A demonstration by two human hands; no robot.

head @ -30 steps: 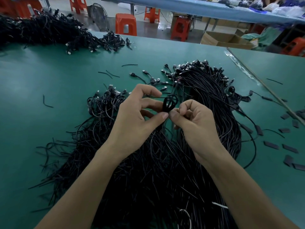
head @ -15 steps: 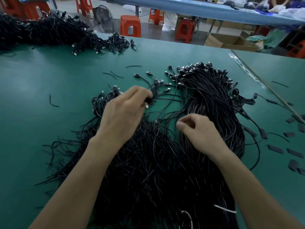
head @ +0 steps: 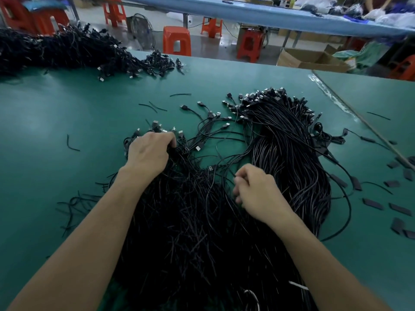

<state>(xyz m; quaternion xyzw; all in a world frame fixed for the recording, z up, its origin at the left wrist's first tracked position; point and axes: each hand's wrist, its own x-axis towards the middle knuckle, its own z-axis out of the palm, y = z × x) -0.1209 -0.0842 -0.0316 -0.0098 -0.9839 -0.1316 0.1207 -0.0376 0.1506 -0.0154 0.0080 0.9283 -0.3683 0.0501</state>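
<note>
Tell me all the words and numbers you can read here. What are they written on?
There are no words or numbers that can be read.
The black cables and their plugs show no print.
The cardboard box shows no lettering.
The flat black pieces look blank.
The things on the far blue table are too blurred to read.

Glossy black plastic-sheathed cables (head: 289, 153) with metal plug tips lie on a matt green tabletop (head: 56, 122).
</note>
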